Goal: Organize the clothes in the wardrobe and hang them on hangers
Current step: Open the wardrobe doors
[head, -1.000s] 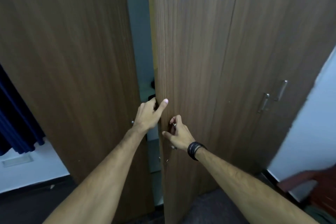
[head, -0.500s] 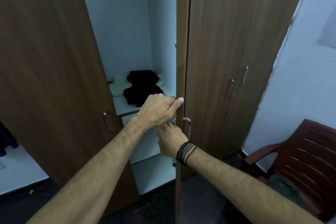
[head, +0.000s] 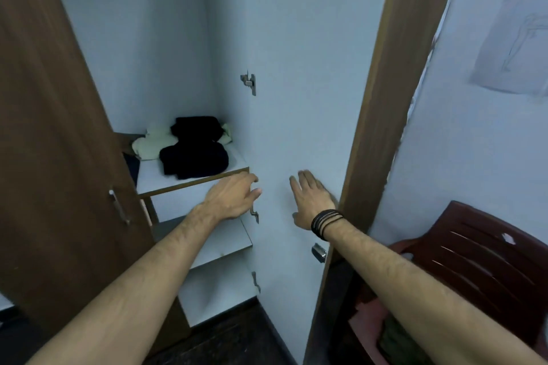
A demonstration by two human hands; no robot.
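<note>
The wardrobe (head: 166, 38) stands open, pale inside with brown wood doors. Its upper shelf (head: 189, 179) holds a small heap of clothes: a black garment (head: 194, 161) bunched at the front, another black piece (head: 197, 127) behind it, and a pale cream garment (head: 149, 145) folded to the left and partly under them. The lower shelf (head: 225, 246) shows nothing on the part in view. No hangers can be seen.

Half a second ago the right door was edge-on to the camera, with both hands at its front edge near the handle. Now that right door (head: 299, 98) has swung wide, its pale inner face turned to the camera, and its hinges (head: 249, 83) are visible. The left door (head: 53, 127) with its metal handle (head: 118, 206) stands open much as before. The dark red chair (head: 480, 255) at the right has come closer into view.

The left hand (head: 234, 195) is loosely curled, fingers bent, in front of the shelf's front edge; it grips nothing. The right hand (head: 311, 198), with black bands on the wrist (head: 326, 221), is spread flat and open against the inner face of the right door. The clothes lie just above and behind the left hand, not touched, and well left of the right hand.
</note>
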